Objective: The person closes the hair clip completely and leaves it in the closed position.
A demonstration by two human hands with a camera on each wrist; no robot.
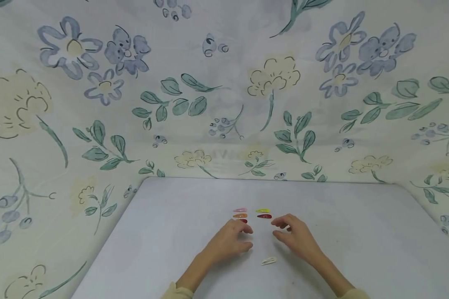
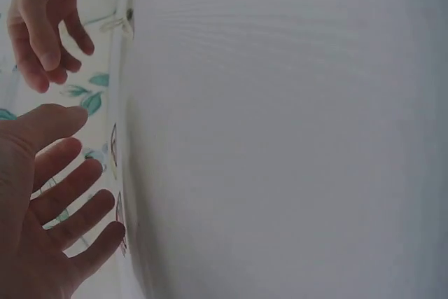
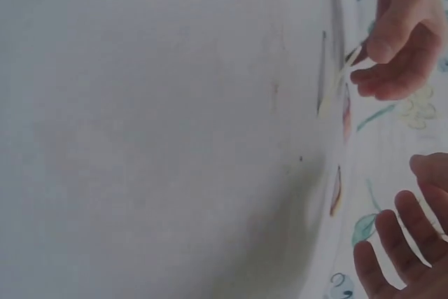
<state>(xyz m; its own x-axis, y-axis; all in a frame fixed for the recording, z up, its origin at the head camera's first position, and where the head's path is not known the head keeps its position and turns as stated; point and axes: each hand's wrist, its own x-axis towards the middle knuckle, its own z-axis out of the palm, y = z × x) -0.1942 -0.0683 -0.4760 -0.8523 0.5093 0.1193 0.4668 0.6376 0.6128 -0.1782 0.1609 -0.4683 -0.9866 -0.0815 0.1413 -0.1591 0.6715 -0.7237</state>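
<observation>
Snap hair clips lie in two short columns on the white table. On the left are a pink hair clip (image 1: 240, 210), an orange hair clip (image 1: 240, 215) and a red hair clip (image 1: 244, 221), partly hidden by my left hand (image 1: 230, 241). A yellow hair clip (image 1: 263, 210) and a dark red hair clip (image 1: 264, 216) form the right column. My right hand (image 1: 298, 240) hovers just right of the dark red one, fingers loosely bent around nothing. Nearer me, between both hands, is a white hair clip (image 1: 269, 261). The left wrist view shows my left fingers (image 2: 77, 190) spread and holding nothing.
The white tabletop (image 1: 153, 232) ends at a back edge against a hanging flowered cloth (image 1: 224, 124), which also rises along both sides. Light yellow sleeves (image 1: 177, 291) show at the bottom of the head view.
</observation>
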